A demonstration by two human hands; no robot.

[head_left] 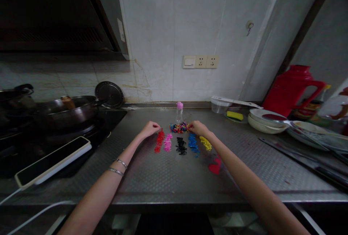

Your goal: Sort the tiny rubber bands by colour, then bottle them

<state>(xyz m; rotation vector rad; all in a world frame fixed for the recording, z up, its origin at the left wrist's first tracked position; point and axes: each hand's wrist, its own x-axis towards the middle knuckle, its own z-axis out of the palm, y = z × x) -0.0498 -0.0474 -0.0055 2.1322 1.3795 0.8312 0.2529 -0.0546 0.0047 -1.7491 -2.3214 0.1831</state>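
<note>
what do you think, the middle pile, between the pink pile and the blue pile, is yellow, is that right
Not quite: the head view shows that the middle pile, between the pink pile and the blue pile, is black.

Dim grey light, range hood in deep shadow, faint sheen on metal countertop, stretched edges

5 single-colour clusters of small pieces — 1 multicolour heap just beyond
</note>
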